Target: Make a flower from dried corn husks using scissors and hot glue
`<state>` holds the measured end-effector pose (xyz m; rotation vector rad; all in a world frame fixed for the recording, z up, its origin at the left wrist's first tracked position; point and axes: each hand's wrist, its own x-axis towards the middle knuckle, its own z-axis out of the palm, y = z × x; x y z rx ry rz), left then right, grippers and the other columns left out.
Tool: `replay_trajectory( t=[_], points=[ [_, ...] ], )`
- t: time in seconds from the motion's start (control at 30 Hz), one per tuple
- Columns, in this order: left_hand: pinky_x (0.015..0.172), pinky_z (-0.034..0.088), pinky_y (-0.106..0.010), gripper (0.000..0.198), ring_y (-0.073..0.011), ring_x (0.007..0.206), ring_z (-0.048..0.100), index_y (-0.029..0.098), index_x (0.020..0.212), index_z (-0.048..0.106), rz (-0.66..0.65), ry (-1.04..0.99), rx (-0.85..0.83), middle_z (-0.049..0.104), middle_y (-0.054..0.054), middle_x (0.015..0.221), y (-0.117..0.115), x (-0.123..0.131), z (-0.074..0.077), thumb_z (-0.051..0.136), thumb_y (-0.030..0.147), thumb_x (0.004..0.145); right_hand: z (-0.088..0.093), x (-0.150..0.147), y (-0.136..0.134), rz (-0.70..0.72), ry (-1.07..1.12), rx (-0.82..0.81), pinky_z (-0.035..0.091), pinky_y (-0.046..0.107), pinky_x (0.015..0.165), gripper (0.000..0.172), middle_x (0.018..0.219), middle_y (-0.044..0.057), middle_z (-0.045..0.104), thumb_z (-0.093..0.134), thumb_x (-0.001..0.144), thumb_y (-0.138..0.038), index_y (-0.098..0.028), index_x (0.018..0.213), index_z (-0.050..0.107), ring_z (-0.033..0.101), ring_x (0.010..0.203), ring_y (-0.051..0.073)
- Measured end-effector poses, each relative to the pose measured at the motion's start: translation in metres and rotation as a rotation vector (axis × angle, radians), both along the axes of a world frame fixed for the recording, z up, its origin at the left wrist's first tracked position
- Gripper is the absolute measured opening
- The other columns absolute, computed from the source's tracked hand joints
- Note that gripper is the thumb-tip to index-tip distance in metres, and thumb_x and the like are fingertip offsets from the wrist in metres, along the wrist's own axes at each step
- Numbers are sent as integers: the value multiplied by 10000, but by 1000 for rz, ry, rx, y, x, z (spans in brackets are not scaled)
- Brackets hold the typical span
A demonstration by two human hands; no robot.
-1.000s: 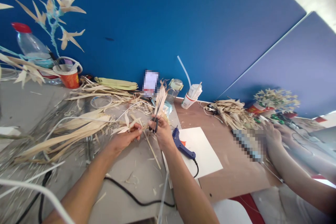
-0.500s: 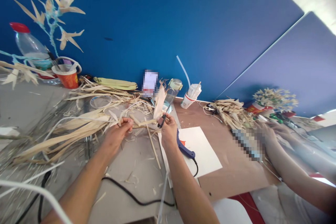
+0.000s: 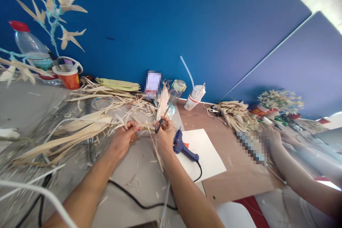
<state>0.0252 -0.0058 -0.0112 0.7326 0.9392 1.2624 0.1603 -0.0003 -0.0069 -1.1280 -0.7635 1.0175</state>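
Note:
My left hand [image 3: 126, 138] is closed in a pinch on one end of a narrow corn husk strip [image 3: 146, 127]. The strip spans the short gap to my right hand [image 3: 165, 134]. There, the closed fingers hold a slim dark tool [image 3: 159, 125] that slants up and to the right; whether it is scissors or tweezers I cannot make out. Just right of my right hand, a blue hot glue gun [image 3: 187, 149] lies on a white sheet [image 3: 207, 146]. Dried corn husks [image 3: 80, 124] spread over the table left of my left hand.
A thin stick [image 3: 155, 148] lies between my forearms. Behind stand a clear bottle [image 3: 175, 91], a paper cup [image 3: 191, 102], an orange cup [image 3: 70, 79] and a red-capped bottle [image 3: 29, 44]. A black cord [image 3: 139, 203] crosses the table. At right, another person's arms [image 3: 288, 171] reach over the table.
My right hand has shifted left and slightly down with the tool, uncovering more of the glue gun. My left hand has moved a little right, so the two hands are closer together.

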Motion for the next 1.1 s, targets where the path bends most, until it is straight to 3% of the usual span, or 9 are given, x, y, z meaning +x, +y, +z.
replay_trajectory(
  t=[0.23,0.43,0.63,1.1],
  points=[
    [372,216,-168,327,-12,359,256,154,685,543,128,-161,-11,479,88,497,3,-2,3,826,256,555,4,-4,-5,152,-126,19,398,237,554,403,633,-53,559,667,613,-292,-199,964,491,510,560,111],
    [389,231,-177,280,-10,362,271,171,723,526,249,-87,35,630,22,626,7,-9,2,768,265,620,15,13,-5,365,-281,9,348,235,517,367,586,-61,481,715,601,-313,-204,936,613,434,534,106],
    [395,216,-201,255,-24,371,274,185,745,532,297,-31,67,627,16,623,7,-13,6,740,281,633,19,26,-4,605,-415,-14,410,251,582,222,643,-32,577,674,630,-259,-205,843,706,510,595,125],
    [399,197,-230,220,-38,377,265,195,744,567,316,78,159,609,16,613,12,-17,-4,720,341,685,25,34,-6,749,-416,-49,408,215,530,155,622,-32,608,705,642,-290,-210,774,727,515,560,108]
  ],
)
